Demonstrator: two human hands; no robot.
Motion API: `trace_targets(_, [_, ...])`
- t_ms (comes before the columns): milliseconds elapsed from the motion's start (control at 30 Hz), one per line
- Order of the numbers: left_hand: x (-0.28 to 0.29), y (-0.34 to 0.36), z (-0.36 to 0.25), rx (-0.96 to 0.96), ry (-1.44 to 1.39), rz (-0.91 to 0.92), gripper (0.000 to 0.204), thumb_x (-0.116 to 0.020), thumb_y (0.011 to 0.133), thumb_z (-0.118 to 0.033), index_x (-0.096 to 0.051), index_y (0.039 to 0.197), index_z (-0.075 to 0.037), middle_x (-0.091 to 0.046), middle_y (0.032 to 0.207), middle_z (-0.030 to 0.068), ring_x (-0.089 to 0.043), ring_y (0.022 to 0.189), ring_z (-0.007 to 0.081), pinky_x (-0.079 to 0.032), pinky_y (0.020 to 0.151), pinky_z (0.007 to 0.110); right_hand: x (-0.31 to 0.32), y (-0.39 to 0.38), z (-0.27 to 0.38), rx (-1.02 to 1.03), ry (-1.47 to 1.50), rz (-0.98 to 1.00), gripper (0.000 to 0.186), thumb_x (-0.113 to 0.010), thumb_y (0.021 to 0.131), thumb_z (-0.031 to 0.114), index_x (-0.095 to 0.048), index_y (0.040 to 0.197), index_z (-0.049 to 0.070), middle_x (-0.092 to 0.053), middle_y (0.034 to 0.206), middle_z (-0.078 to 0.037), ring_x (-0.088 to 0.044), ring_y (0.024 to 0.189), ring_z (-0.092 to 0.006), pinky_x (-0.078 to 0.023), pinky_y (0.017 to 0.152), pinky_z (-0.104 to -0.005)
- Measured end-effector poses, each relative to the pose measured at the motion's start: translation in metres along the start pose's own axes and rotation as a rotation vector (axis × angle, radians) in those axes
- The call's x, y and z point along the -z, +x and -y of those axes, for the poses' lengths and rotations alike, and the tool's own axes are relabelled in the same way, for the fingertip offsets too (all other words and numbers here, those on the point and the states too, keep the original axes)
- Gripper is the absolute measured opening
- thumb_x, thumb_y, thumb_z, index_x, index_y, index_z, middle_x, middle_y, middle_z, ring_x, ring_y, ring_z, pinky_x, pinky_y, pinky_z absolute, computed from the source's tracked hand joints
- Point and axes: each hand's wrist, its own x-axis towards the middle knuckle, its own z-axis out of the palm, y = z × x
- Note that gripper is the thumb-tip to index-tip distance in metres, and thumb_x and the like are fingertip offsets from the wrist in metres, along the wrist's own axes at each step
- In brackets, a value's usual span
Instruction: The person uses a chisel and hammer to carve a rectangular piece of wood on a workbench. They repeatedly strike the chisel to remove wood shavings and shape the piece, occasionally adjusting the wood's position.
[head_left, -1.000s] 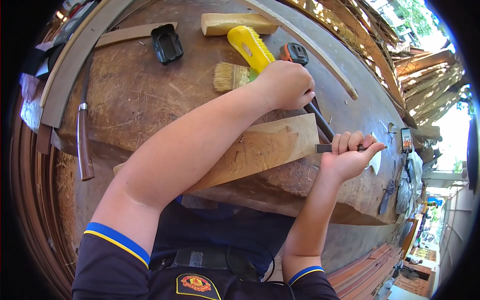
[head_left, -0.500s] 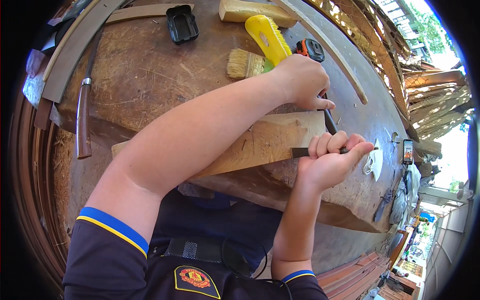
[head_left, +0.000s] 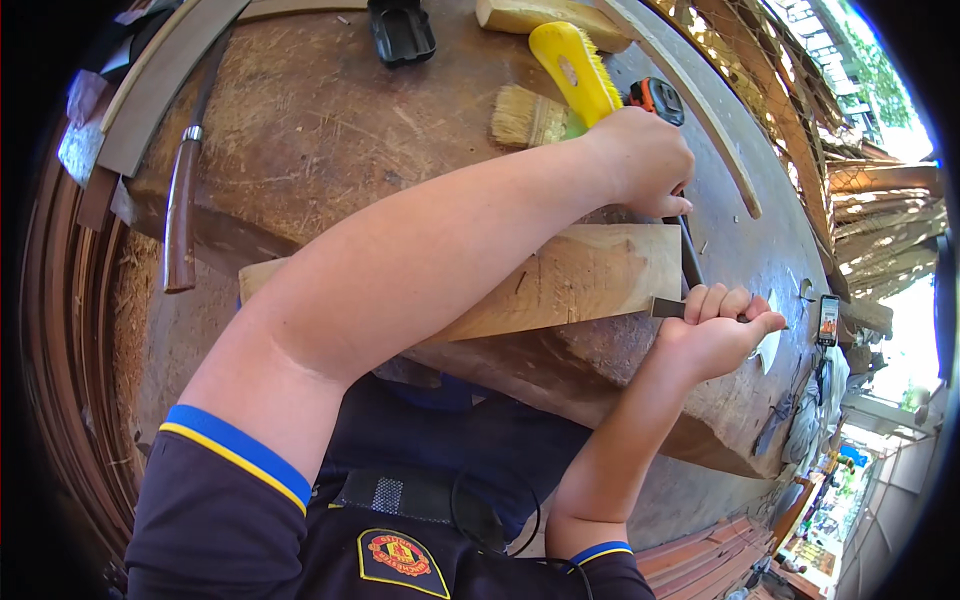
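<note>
- The right hand (head_left: 715, 335) is clenched round a dark metal blade tool (head_left: 668, 307), whose flat tip shows just left of the fist, at the end of a pale, flat wooden board (head_left: 590, 280).
- The left hand (head_left: 645, 160) is closed over a slim dark rod (head_left: 690, 250) that runs down past the board's end toward the fist.
- The board lies across a rough brown timber slab (head_left: 320, 130), under the left forearm.
- Just beyond the left hand lie a yellow-handled brush (head_left: 575, 65) and a small pale bristle brush (head_left: 528, 117).
- Right of the right fist stands a small upright phone-like rectangle with a coloured face (head_left: 828, 319).
</note>
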Motion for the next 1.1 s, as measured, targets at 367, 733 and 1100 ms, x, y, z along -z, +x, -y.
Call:
trace_targets(367, [0.001,0.001,-0.002,0.013,-0.009,0.015,0.035,-0.061,0.084,-0.046,-0.075,0.084,-0.013,-0.068,0.083,0.007,-0.066,0.082,0.0265,-0.053,0.072,0.04,-0.003,0.011,-0.001,0.13,-0.004,-0.043,0.048,-0.028,0.101,0.055,-0.034,0.081,0.012,-0.022,0.05,0.004,-0.019,0.04,-0.0075,-0.015,0.036,-0.0266])
trace_targets(733, [0.001,0.001,-0.002,0.021,0.028,0.023,0.034,-0.062,0.083,-0.044,-0.075,0.082,-0.013,-0.067,0.082,0.0054,-0.066,0.081,0.0261,-0.052,0.072,0.039,-0.014,0.001,-0.005,0.07,0.003,-0.002,0.045,-0.031,0.101,0.055,-0.031,0.083,0.013,-0.021,0.05,0.006,-0.016,0.039,-0.007,-0.015,0.036,-0.0264])
trace_targets(1100, [-0.003,0.003,-0.001,0.005,-0.012,0.013,0.034,-0.06,0.084,-0.045,-0.075,0.082,-0.014,-0.067,0.085,0.0055,-0.066,0.081,0.0261,-0.052,0.072,0.039,-0.017,-0.001,-0.01,-0.035,0.017,0.045,0.045,-0.027,0.102,0.053,-0.035,0.088,0.011,-0.023,0.05,0.005,-0.019,0.04,-0.008,-0.018,0.035,-0.0272])
